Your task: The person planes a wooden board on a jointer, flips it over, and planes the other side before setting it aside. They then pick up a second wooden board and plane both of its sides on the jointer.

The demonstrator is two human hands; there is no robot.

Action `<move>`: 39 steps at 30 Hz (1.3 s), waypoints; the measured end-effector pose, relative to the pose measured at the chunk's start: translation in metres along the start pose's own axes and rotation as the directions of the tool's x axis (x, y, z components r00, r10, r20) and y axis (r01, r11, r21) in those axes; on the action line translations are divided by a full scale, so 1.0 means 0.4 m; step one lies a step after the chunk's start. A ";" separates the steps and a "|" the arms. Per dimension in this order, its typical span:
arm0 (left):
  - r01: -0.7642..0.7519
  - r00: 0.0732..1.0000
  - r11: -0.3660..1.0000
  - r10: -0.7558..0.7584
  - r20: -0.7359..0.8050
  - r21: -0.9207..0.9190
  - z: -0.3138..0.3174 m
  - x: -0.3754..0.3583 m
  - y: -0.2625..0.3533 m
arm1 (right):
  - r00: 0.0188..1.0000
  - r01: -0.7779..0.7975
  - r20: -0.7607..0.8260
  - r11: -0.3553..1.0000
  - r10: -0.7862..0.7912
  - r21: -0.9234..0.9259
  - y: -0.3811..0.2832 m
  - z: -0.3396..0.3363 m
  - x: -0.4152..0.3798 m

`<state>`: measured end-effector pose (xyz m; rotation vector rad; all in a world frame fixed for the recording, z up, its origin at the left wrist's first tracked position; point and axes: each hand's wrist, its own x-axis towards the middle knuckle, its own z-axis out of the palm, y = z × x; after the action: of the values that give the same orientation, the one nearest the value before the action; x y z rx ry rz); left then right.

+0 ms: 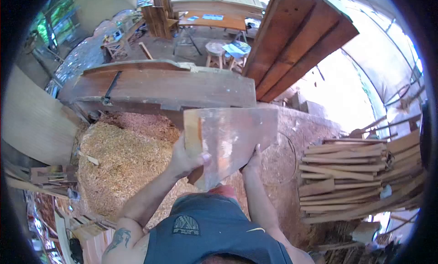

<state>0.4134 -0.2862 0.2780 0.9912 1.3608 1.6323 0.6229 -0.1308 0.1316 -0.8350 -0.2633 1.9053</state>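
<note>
A wide, thick wooden board [237,138] is held up in front of my body, its broad face tilted toward me and its pale edge on the left. My left hand [186,160] grips that left edge, with the thumb on the face and the other fingers out of sight behind. On the lower right side my right hand [252,160] grips the board, thumb up along the edge, most fingers hidden. Just beyond the board stands a long wooden workbench [155,88].
Wood shavings [123,163] are heaped on the floor at left. Stacked wood strips [342,172] lie at right. Tall dark planks [301,40] lean beyond the bench's right end. Farther back are a table [214,21] and stools [216,48]. A pale sheet [36,120] stands far left.
</note>
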 end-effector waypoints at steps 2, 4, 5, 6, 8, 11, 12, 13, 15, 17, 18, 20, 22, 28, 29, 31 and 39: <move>0.006 0.994 1.000 -0.003 -0.107 0.026 -0.018 0.054 -0.025 | 0.998 -0.043 0.036 0.999 0.044 -0.029 0.009 0.037 0.068; 0.036 0.978 0.999 -0.041 -0.204 -0.029 -0.043 0.075 -0.030 | 0.988 -0.133 0.073 0.991 0.133 0.000 0.042 0.035 0.161; 0.061 0.968 0.998 -0.065 -0.243 -0.024 -0.064 0.084 -0.033 | 0.980 -0.182 0.085 0.983 0.180 0.017 0.061 0.043 0.185; 0.088 0.956 0.996 -0.091 -0.279 -0.023 -0.091 0.092 -0.040 | 0.979 -0.192 0.064 0.981 0.192 -0.008 0.079 0.048 0.203; 0.066 0.940 0.994 -0.090 -0.330 -0.085 -0.147 0.129 -0.050 | 0.980 -0.194 0.035 0.979 0.196 -0.060 0.098 0.122 0.232; 0.052 0.879 0.955 -0.183 -0.441 -0.293 -0.210 0.177 -0.051 | 0.930 -0.366 -0.013 0.922 0.368 -0.122 0.088 0.214 0.246; 0.089 0.806 0.926 -0.283 -0.520 -0.367 -0.228 0.207 -0.063 | 0.920 -0.382 0.019 0.907 0.391 -0.180 0.093 0.217 0.270; 0.143 0.813 0.889 -0.357 -0.461 -0.435 -0.284 0.228 -0.088 | 0.908 -0.396 0.046 0.887 0.417 -0.237 0.101 0.217 0.298; 0.245 0.819 0.799 -0.474 -0.324 -0.549 -0.431 0.283 -0.126 | 0.892 -0.405 0.048 0.843 0.449 -0.354 0.112 0.273 0.342; 0.179 0.785 0.845 -0.431 -0.445 -0.503 -0.457 0.370 -0.088 | 0.886 -0.413 -0.013 0.777 0.463 -0.475 0.112 0.404 0.340; 0.172 0.802 0.846 -0.418 -0.427 -0.505 -0.508 0.404 -0.106 | 0.879 -0.414 0.027 0.789 0.477 -0.454 0.122 0.453 0.343; 0.199 0.797 0.829 -0.447 -0.406 -0.522 -0.599 0.446 -0.152 | 0.876 -0.437 -0.033 0.764 0.480 -0.475 0.157 0.491 0.381; 0.260 0.768 0.800 -0.511 -0.386 -0.541 -0.689 0.503 -0.195 | 0.871 -0.424 0.001 0.752 0.491 -0.505 0.175 0.519 0.408; 0.321 0.779 0.636 -0.598 -0.186 -0.702 -0.899 0.606 -0.378 | 0.939 0.279 0.207 -0.256 0.276 -0.925 0.163 0.424 0.531; 0.375 0.744 0.610 -0.647 -0.166 -0.698 -0.929 0.612 -0.412 | 0.894 0.448 0.419 -0.348 0.159 -0.824 0.152 0.414 0.534; 0.471 0.671 0.555 -0.730 -0.131 -0.686 -0.984 0.626 -0.460 | 0.608 0.653 0.794 -0.564 -0.007 -0.505 0.133 0.414 0.554; 0.461 0.584 0.446 -0.804 -0.117 -0.767 -0.989 0.682 -0.435 | 0.674 0.626 0.657 -0.734 0.337 -0.265 0.125 0.564 0.723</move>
<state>-0.0425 -0.1665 0.0799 -0.4267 1.0591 1.5391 0.3641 0.1333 0.1467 -0.8569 -2.9757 0.1254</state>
